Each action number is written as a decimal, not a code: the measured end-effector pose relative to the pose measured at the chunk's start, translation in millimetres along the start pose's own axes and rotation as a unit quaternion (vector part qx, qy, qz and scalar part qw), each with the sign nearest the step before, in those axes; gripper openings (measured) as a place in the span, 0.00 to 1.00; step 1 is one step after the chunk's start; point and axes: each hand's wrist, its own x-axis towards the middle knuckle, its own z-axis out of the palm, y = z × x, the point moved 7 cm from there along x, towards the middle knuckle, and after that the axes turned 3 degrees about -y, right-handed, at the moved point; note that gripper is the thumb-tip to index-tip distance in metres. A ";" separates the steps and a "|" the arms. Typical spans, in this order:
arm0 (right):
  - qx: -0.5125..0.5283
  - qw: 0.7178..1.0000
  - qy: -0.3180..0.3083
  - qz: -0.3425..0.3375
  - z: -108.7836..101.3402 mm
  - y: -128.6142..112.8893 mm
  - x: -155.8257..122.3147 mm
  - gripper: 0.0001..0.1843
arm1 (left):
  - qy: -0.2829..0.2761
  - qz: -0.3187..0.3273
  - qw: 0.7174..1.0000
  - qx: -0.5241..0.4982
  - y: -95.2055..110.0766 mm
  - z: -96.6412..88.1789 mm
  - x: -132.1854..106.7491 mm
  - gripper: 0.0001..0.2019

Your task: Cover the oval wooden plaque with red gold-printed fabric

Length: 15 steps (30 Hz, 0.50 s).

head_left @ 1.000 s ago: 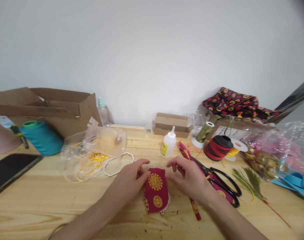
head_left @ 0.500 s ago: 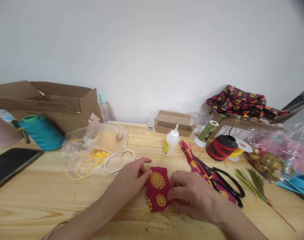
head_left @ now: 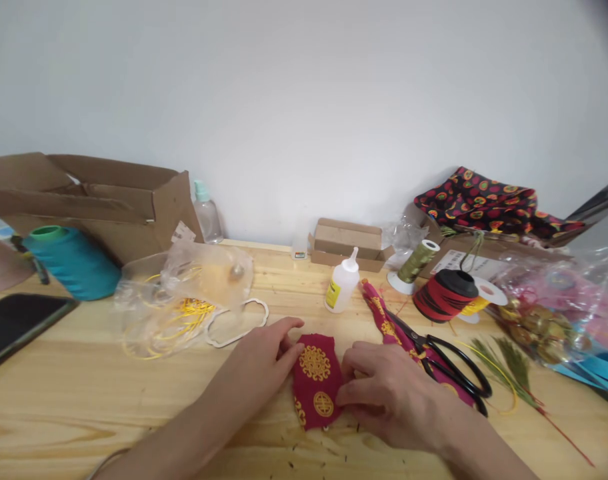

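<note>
A small dark red cloth piece [head_left: 315, 383] with gold round emblems lies on the wooden table [head_left: 59, 400] in front of me. My left hand [head_left: 262, 357] presses its upper left edge with the fingertips pinched on it. The cloth's right edge sits under the curled fingers of my right hand [head_left: 389, 390]. Black scissors [head_left: 447, 367] lie just right of that hand, on a strip of the same red and gold cloth [head_left: 384, 317].
A white glue bottle [head_left: 342, 288], thread spools [head_left: 447, 295], a small cardboard box [head_left: 347, 243] and a white cut-out outline [head_left: 237, 323] lie behind. A plastic bag with yellow cords [head_left: 184, 300], teal spool [head_left: 69, 261], phone [head_left: 14, 328] sit left.
My right hand dropped from above the cloth onto its right edge and closed on it. The left hand stayed in place. The view shifted slightly.
</note>
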 end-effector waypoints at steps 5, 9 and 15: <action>0.028 0.999 -0.013 0.025 -6.7 -0.5 -2.7 0.15 | 0.016 0.017 0.997 0.071 5.2 -4.1 -4.1 0.15; 0.027 0.999 0.029 0.016 -16.3 -1.1 -2.1 0.13 | 0.077 0.104 0.973 0.191 23.9 -6.0 -20.9 0.13; -0.004 0.999 0.034 -0.007 -9.9 -4.0 6.7 0.16 | 0.109 0.322 0.878 0.336 44.7 30.1 -51.4 0.16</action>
